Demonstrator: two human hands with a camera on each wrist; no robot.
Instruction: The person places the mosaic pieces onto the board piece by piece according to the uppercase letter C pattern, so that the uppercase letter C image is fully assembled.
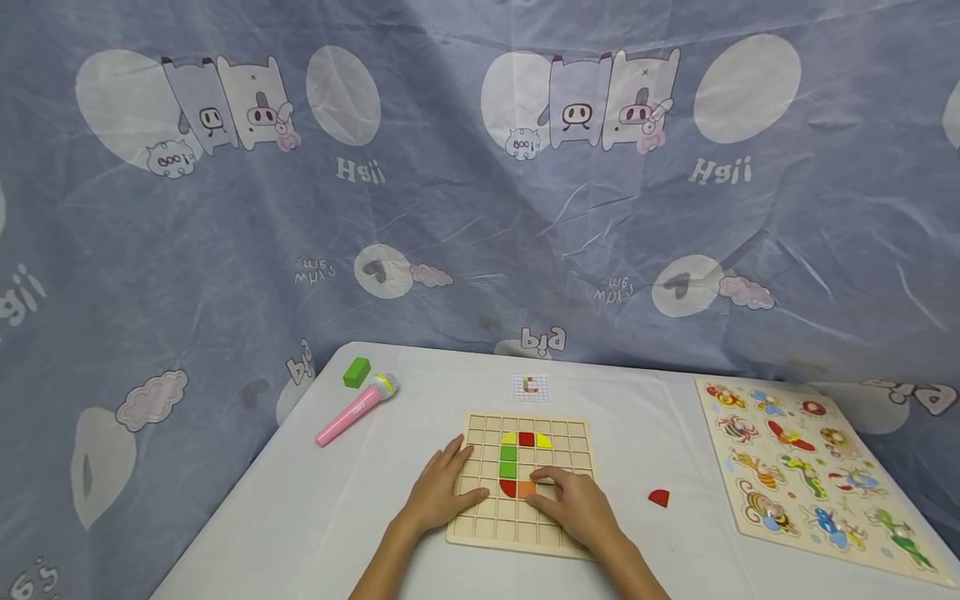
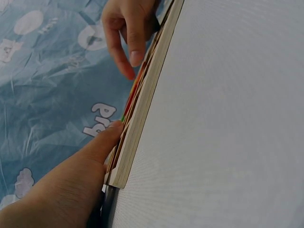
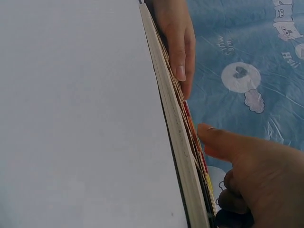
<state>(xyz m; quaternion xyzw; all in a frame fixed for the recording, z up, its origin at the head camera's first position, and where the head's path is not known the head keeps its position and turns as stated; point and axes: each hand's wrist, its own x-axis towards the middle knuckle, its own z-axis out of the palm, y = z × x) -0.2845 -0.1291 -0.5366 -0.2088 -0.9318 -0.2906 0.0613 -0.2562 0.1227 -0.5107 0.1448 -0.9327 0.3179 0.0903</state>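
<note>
A wooden grid board (image 1: 573, 450) lies on the white table. Coloured pieces on it form a C: yellow, red and yellow on top, two green squares (image 1: 508, 461) down the side, a red quarter and an orange piece (image 1: 527, 489) at the bottom. My left hand (image 1: 442, 492) rests flat on the board's left part, its thumb (image 2: 107, 140) on the board's surface. My right hand (image 1: 558, 496) reaches over the board's lower middle. Its straight index finger (image 3: 213, 135) touches the orange piece, and the other fingers are curled. A loose red quarter piece (image 1: 658, 498) lies on the table right of the board.
A small pattern card (image 1: 530, 386) lies behind the board. At the back left are a pink toy microphone (image 1: 356, 408) and a green block (image 1: 357, 372). An animal peg puzzle (image 1: 802, 475) fills the right side. A blue printed cloth hangs behind the table.
</note>
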